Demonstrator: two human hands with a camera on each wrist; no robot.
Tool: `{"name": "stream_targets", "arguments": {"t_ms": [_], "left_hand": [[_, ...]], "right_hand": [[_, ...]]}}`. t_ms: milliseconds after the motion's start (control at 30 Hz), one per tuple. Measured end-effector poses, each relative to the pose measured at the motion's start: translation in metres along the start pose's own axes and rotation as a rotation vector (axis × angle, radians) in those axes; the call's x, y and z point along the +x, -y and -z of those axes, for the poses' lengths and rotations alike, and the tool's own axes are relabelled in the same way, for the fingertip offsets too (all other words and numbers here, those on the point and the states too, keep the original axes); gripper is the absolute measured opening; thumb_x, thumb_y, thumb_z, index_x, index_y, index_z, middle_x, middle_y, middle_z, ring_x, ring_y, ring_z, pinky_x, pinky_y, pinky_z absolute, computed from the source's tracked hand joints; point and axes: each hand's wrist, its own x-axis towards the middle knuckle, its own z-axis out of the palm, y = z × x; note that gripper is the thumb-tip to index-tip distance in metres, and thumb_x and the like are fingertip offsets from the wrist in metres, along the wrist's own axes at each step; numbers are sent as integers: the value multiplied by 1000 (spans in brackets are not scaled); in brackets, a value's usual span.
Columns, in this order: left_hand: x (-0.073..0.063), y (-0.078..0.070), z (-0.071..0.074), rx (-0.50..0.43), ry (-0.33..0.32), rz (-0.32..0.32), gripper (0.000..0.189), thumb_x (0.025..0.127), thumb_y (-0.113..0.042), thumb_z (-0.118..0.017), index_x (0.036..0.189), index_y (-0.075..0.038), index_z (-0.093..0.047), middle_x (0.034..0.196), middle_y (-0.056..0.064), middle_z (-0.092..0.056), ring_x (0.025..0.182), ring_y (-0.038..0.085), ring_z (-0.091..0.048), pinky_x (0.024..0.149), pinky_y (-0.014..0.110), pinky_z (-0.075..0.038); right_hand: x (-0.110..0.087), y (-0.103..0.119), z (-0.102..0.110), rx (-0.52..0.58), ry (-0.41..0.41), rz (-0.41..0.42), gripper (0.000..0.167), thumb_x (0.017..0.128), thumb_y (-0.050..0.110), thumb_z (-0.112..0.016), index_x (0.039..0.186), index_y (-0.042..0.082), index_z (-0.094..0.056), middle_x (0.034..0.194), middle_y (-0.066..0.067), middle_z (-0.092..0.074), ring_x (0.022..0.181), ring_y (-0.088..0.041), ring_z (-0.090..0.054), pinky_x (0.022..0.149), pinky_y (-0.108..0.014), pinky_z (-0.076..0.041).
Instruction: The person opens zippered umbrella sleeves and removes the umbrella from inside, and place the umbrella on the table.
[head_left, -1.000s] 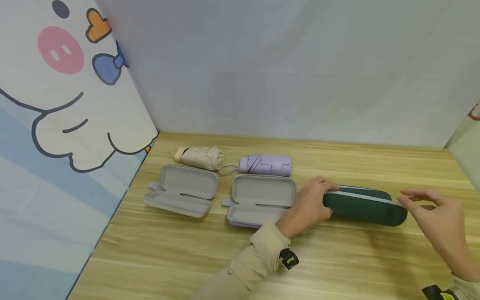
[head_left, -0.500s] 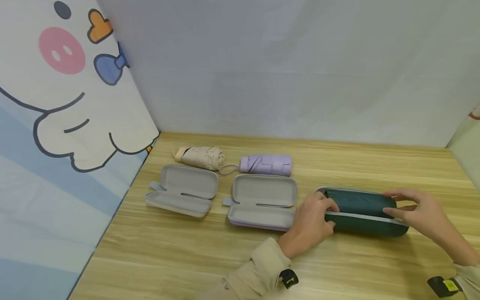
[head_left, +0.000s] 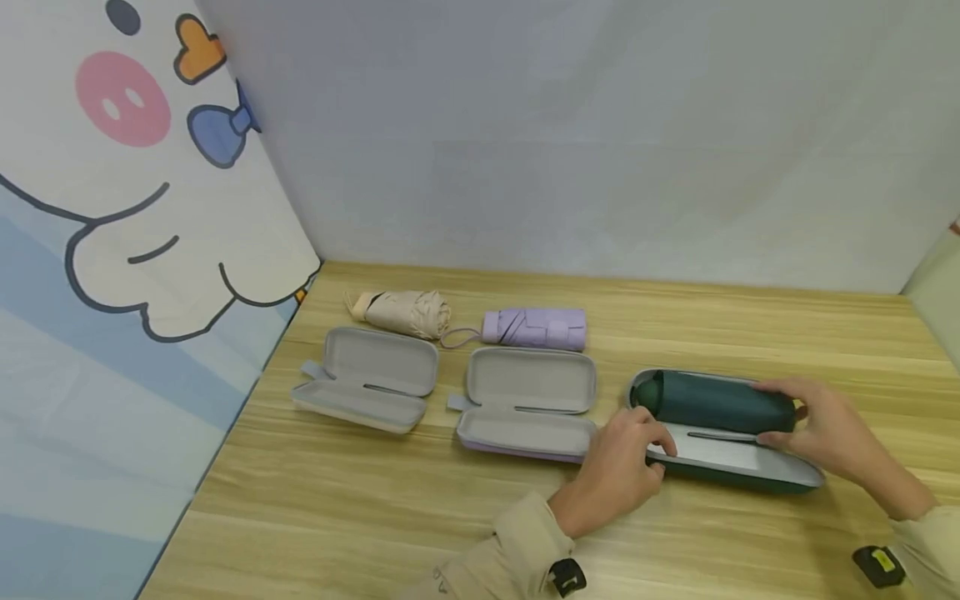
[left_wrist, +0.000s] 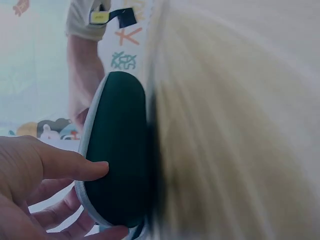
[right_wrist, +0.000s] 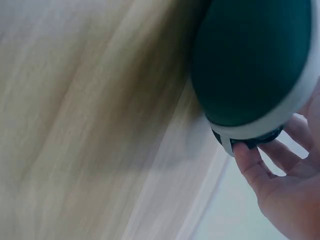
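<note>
A dark green hard case (head_left: 742,479) lies hinged apart at the right of the table, its grey lining showing. In its back half sits a folded green umbrella (head_left: 712,402). My left hand (head_left: 618,458) pinches the front half's rim at the left end; in the left wrist view the thumb (left_wrist: 92,169) presses the case's green outside (left_wrist: 120,140). My right hand (head_left: 836,429) holds the umbrella's right end between thumb and fingers. From the right wrist, the case (right_wrist: 250,65) covers most of the umbrella, and the thumb (right_wrist: 247,157) touches its end.
Two more cases, a cream one (head_left: 360,410) and a lilac one (head_left: 525,446), stand spread apart to the left with grey linings. Behind them lie a beige folded umbrella (head_left: 405,313) and a lilac one (head_left: 536,328). A pale cloth wall (head_left: 562,167) rises behind the table.
The green case's front half has swung down toward me, baring the umbrella and lining. My right hand has moved from the case's right end to the umbrella; the left stays at the left end.
</note>
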Motion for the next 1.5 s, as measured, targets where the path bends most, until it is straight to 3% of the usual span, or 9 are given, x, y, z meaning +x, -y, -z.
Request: {"name": "stream_targets", "arguments": {"t_ms": [167,333,433,600,767,967,1100,1300,1500], "left_hand": [[-5,3,-6,-20,-2,-12,23,72,-2,-76,82,-22,-70,86,-10,-57,77,1,-45,63,8,-34],[-6,5,-9,-23,-34,-61,22,70,-3,-77,78,-19,-67,78,-10,-55,72,-1,-44,68,9,-31],[-6,6,-10,-45,-38,-87,22,70,-1,-77,78,-18,-65,75,-9,-53,70,-2,-43,73,11,-33],[-8,6,-12,-44,-35,-90,23,69,0,-75,79,-18,-65,73,-9,-48,69,-2,-41,83,18,-39],[-8,6,-12,-21,-42,-102,23,69,-1,-75,79,-18,-64,73,-9,-47,68,-2,-40,77,15,-36],[-7,5,-11,-6,-36,-102,21,71,-3,-76,79,-19,-64,74,-10,-48,69,-1,-40,72,11,-32],[-7,5,-11,-13,-31,-96,21,72,-4,-76,80,-19,-64,76,-9,-49,70,-1,-40,66,9,-29],[-6,7,-12,-5,-51,-117,22,71,-4,-77,81,-18,-63,77,-9,-51,71,-2,-42,68,9,-29],[-5,7,-12,2,-42,-106,23,70,-3,-76,82,-18,-63,78,-8,-52,71,-1,-42,67,8,-29]], "right_hand": [[4,1,1,-40,12,9,61,54,12,-91,108,0,-65,104,-25,-64,84,-29,-58,60,-32,-47],[7,0,-1,-5,-3,43,60,53,13,-92,106,7,-65,105,-12,-64,91,-4,-53,64,-26,-47],[5,-3,-2,87,-9,49,59,55,10,-91,108,9,-65,109,-1,-62,92,10,-46,63,-20,-46],[-1,-5,-1,264,37,-42,55,65,7,-86,116,10,-63,116,15,-56,95,9,-49,65,-18,-48],[-7,-5,3,355,91,-174,50,75,12,-80,122,10,-60,119,23,-49,98,11,-45,67,-24,-50],[-10,-6,4,474,81,-271,47,78,9,-77,122,6,-61,116,25,-53,100,11,-44,70,-23,-51],[-13,-7,4,510,39,-308,45,78,6,-77,120,5,-64,117,15,-60,101,8,-49,72,-19,-49],[-20,-4,11,564,12,-280,43,80,-2,-72,122,-1,-60,117,12,-61,103,5,-53,76,-16,-49],[-19,1,20,829,-55,-247,44,76,-19,-65,117,-4,-63,115,7,-63,97,-5,-60,72,-21,-52]]}}
